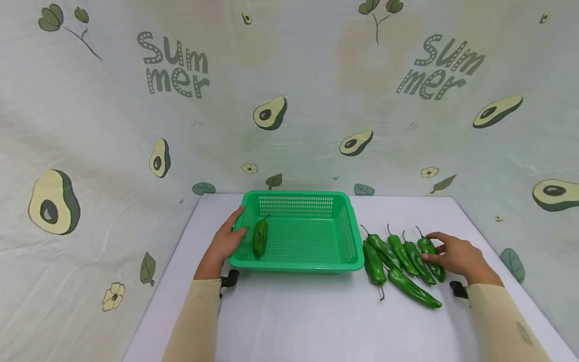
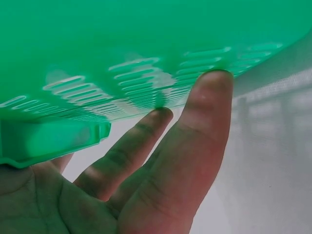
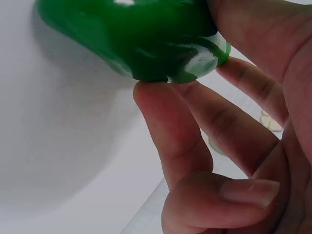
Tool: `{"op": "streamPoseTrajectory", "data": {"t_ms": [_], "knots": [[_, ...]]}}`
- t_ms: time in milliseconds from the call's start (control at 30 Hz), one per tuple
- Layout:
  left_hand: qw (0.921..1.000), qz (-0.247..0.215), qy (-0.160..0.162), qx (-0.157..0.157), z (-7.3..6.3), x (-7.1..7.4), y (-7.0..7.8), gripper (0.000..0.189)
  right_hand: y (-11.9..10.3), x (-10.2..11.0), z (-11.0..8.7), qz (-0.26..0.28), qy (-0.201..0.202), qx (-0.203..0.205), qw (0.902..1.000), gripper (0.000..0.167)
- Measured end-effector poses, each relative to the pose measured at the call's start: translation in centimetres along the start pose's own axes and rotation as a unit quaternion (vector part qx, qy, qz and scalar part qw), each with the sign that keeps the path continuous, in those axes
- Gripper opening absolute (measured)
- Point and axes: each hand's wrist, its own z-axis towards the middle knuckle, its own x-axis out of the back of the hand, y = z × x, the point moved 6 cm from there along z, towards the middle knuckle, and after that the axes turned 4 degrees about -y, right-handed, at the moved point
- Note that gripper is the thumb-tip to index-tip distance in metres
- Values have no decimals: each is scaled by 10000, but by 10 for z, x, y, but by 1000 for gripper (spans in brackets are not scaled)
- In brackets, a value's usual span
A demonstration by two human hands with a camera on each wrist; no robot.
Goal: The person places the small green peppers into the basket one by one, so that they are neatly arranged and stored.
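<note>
A green plastic basket (image 1: 294, 265) stands on the table with one green chili pepper (image 1: 260, 239) lying inside near its left wall. My left hand (image 1: 224, 241) holds the basket's left side, thumb over the rim; in the left wrist view its fingers (image 2: 209, 92) press the slotted outer wall. To the right of the basket, my right hand (image 1: 459, 255) pinches the rightmost green chili pepper (image 1: 426, 245) between thumb and fingers. The right wrist view shows that pepper (image 3: 146, 44) close up, fingertips against its underside and the thumb across its near end.
Several more green chili peppers (image 1: 409, 289) lie on the white table (image 1: 289, 322) between the basket and my right hand. One touches or nearly meets the basket's right corner. Behind the table hangs a pale cloth (image 1: 307, 75) printed with avocados and leaves.
</note>
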Motion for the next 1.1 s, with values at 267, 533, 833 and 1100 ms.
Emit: {"op": "streamPoseTrajectory", "data": {"t_ms": [267, 533, 833, 1100], "knots": [[10000, -34, -4, -66, 0, 4, -2, 75, -5, 1, 5, 58, -77, 161, 9998, 84], [9999, -82, -20, 85, -3, 3, -2, 75, 3, -1, 6, 357, -313, 25, 9989, 91], [9999, -102, -4, 42, -3, 3, 1, 76, 9, 0, 1, 1083, -424, -96, 9932, 87], [10000, -6, 52, -5, -5, 2, 2, 76, 10, 4, -1, 1223, -352, -65, 9918, 84]]}}
